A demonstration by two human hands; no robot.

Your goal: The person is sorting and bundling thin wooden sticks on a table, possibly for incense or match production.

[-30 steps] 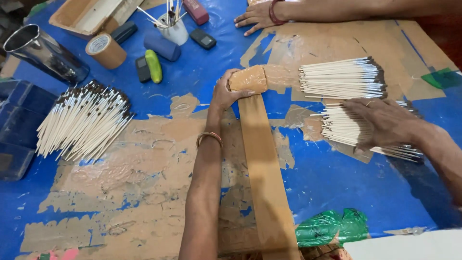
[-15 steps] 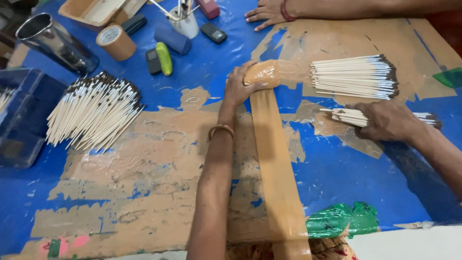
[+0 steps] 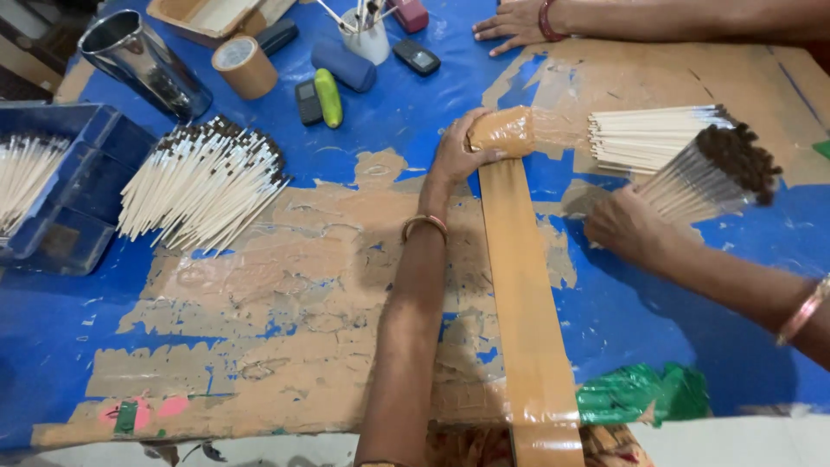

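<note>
While left hand (image 3: pixel 456 154) grips tape (image 3: pixel 501 131) — right (image 3: pixel 624 227) lifts sticks (image 3: pixel 711 173).

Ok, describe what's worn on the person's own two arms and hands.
Both forearms are bare, with no sleeves in view. The left hand has a thin metal bangle at the wrist. The right hand has a similar pinkish metal bangle on its wrist. No gloves and no rings can be made out.

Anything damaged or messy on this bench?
Yes: the blue table top is badly worn, with brown tape residue peeling in ragged patches across the middle. A torn scrap of green plastic sits at the near edge. The left hand grips a tape roll; the right hand lifts a stick bundle.
</note>
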